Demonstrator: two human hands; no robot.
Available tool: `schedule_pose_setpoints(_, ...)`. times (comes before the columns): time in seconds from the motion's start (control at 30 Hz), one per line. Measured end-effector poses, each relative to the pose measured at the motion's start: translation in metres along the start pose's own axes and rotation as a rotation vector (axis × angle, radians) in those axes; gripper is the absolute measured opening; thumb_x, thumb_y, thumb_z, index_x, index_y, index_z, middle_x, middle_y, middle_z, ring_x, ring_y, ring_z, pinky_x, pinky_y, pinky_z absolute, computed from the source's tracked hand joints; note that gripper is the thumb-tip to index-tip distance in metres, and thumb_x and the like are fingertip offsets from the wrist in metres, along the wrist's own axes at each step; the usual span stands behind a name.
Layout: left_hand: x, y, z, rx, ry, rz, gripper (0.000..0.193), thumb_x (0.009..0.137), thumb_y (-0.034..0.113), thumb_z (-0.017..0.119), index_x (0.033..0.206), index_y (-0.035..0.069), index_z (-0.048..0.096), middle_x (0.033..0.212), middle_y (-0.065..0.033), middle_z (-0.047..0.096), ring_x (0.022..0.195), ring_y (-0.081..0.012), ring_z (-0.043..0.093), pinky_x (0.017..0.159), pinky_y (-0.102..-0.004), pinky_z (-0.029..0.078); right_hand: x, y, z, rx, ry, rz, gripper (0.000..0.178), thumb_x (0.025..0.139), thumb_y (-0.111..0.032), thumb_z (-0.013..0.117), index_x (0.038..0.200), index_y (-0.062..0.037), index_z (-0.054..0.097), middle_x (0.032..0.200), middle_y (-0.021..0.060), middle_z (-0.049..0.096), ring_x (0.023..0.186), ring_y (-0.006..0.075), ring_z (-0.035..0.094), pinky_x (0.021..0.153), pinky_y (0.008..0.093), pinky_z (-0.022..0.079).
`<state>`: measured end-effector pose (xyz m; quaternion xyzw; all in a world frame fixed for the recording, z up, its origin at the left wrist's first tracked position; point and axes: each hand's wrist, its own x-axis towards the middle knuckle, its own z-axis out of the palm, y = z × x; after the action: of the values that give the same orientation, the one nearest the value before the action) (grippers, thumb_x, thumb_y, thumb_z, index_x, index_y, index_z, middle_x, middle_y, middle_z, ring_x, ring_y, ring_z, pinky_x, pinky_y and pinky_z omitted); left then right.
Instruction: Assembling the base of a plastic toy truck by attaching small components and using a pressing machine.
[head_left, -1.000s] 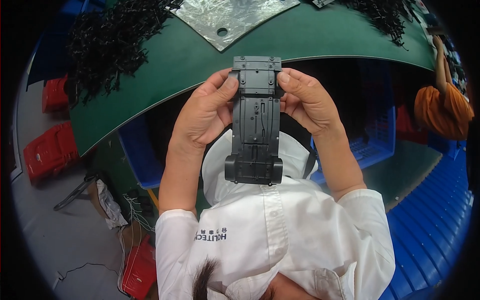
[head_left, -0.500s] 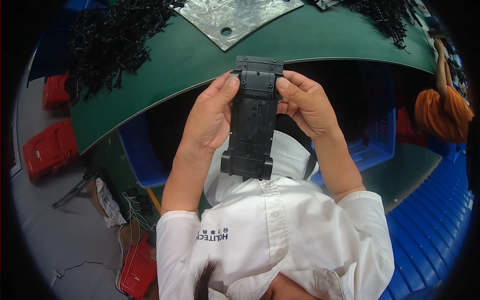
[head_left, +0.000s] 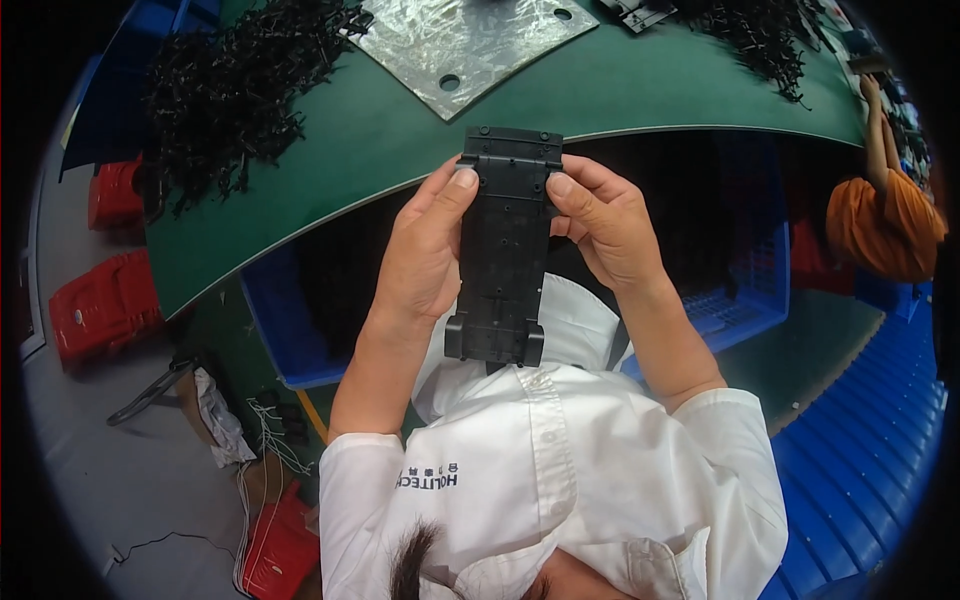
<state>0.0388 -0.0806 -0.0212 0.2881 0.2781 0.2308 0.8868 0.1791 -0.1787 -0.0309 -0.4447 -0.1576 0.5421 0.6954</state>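
A long black plastic chassis-like part point(head_left: 503, 240), with screw holes and curved lugs at its near end, is held up lengthwise in front of my chest. My left hand point(head_left: 428, 235) grips its left edge near the far end, thumb on the upper face. On the opposite edge my right hand point(head_left: 607, 215) holds it the same way, with the thumb pressed near the corner. Most of the fingers of both hands are hidden behind the part.
Ahead lies a green table point(head_left: 350, 165) with a silver metal plate point(head_left: 425, 60) and heaps of small black parts point(head_left: 235, 95). Blue crates point(head_left: 290, 320) stand beneath it. Red stools point(head_left: 105, 305) are at left; a person in orange point(head_left: 875, 225) is at right.
The black part has shifted slightly toward me and left, and its tilt has changed, so its face and near-end lugs look different. Both hands keep their hold.
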Motion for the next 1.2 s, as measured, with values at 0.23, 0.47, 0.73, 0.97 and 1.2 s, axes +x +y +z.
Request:
schedule_pose_setpoints(0.23, 0.002, 0.001, -0.002, -0.014, -0.055, -0.028, 0.041, 0.090, 0.021, 0.051, 0.125, 0.002, 0.042, 0.107, -0.0074, 0.057, 0.094, -0.0132, 0.057, 0.081, -0.0259, 0.048, 0.002, 0.008, 0.002, 0.097, 0.022, -0.066, 0.027, 0.088, -0.014, 0.055, 0.109, 0.0028, 0.055, 0.093, 0.0067, 0.062, 0.078, 0.0099, 0.060, 0.062, 0.0223, 0.051)
schedule_pose_setpoints(0.47, 0.009, 0.004, 0.003, -0.118, -0.055, -0.046, 0.045, 0.087, 0.016, 0.055, 0.127, 0.002, 0.040, 0.106, -0.0064, 0.057, 0.093, -0.0121, 0.057, 0.080, -0.0250, 0.048, 0.011, 0.002, 0.022, 0.112, 0.133, -0.186, 0.027, 0.093, -0.019, 0.043, 0.104, 0.0028, 0.056, 0.087, 0.0048, 0.061, 0.075, 0.0077, 0.057, 0.067, 0.0206, 0.046)
schedule_pose_setpoints(0.73, 0.026, 0.017, 0.011, -0.096, -0.015, -0.024, 0.046, 0.086, 0.016, 0.057, 0.126, 0.000, 0.040, 0.103, -0.0061, 0.058, 0.084, -0.0134, 0.059, 0.072, -0.0262, 0.050, 0.029, -0.019, 0.030, 0.009, 0.186, -0.225, 0.026, 0.092, -0.020, 0.040, 0.093, 0.0013, 0.056, 0.079, 0.0028, 0.058, 0.068, 0.0075, 0.053, 0.064, 0.0218, 0.044)
schedule_pose_setpoints(0.97, 0.050, 0.031, 0.029, -0.034, -0.058, -0.047, 0.034, 0.089, 0.023, 0.054, 0.114, 0.002, 0.051, 0.098, -0.0073, 0.059, 0.082, -0.0160, 0.059, 0.072, -0.0299, 0.050, 0.042, -0.046, 0.032, 0.035, 0.279, -0.040, 0.024, 0.090, -0.023, 0.042, 0.085, -0.0027, 0.055, 0.073, 0.0018, 0.056, 0.062, 0.0083, 0.053, 0.057, 0.0233, 0.045)
schedule_pose_setpoints(1.2, 0.070, 0.039, 0.032, -0.059, -0.056, -0.084, 0.028, 0.089, 0.024, 0.053, 0.107, 0.003, 0.054, 0.098, -0.0083, 0.059, 0.086, -0.0172, 0.058, 0.074, -0.0332, 0.051, 0.060, -0.055, 0.030, 0.114, 0.320, -0.030, 0.023, 0.090, -0.023, 0.044, 0.084, -0.0029, 0.055, 0.075, 0.0025, 0.057, 0.060, 0.0091, 0.054, 0.054, 0.0239, 0.046)
